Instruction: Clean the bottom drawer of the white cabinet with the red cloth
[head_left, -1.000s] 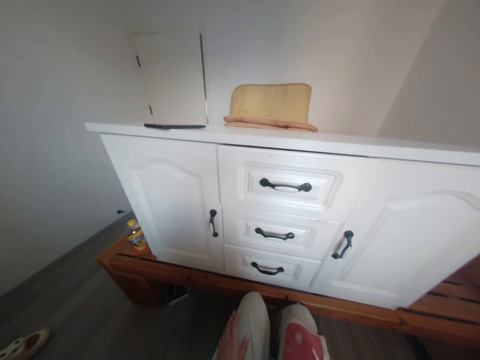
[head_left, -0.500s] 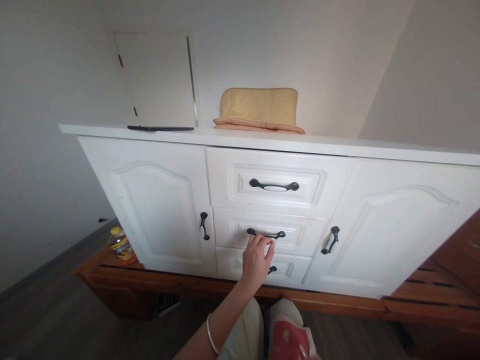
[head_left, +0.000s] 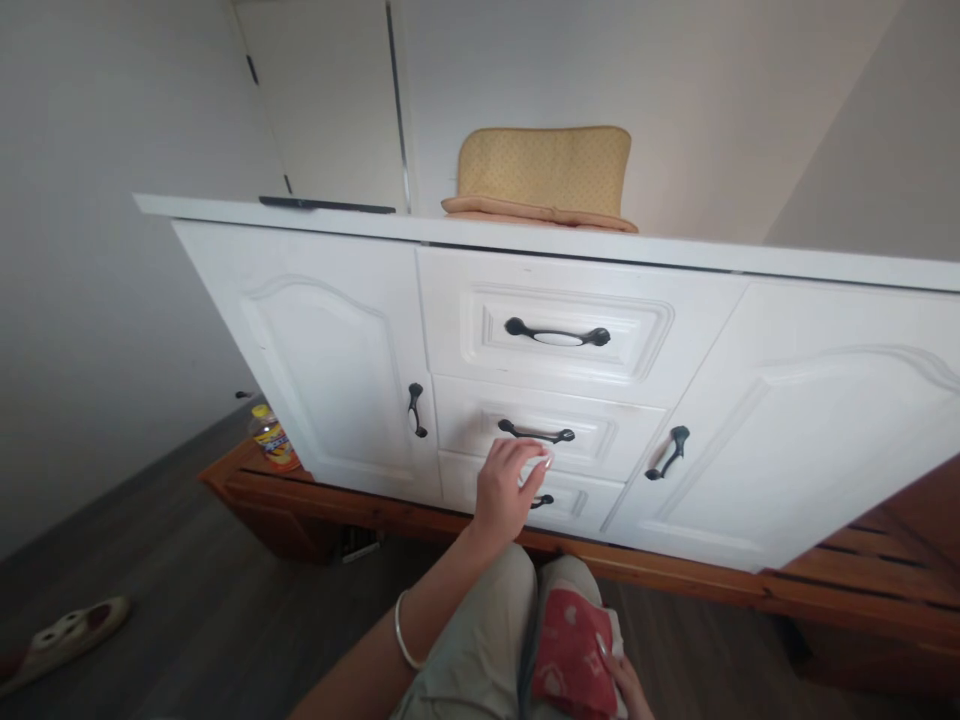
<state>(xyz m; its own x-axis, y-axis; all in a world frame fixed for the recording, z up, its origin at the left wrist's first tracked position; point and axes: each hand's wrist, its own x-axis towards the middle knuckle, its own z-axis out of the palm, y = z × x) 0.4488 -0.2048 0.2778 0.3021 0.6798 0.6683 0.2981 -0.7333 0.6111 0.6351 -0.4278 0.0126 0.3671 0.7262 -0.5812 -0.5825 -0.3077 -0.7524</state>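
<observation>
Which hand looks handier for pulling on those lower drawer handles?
Probably the left hand: it is raised at the drawer fronts, fingers beside the bottom drawer handle. The right hand rests low on a red cloth.

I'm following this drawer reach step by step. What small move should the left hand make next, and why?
Probably curl the fingers around the bottom drawer handle. The left hand is open right at it, fingertips over its left part, and all three drawers look shut. The right hand rests low by a red cloth.
</observation>
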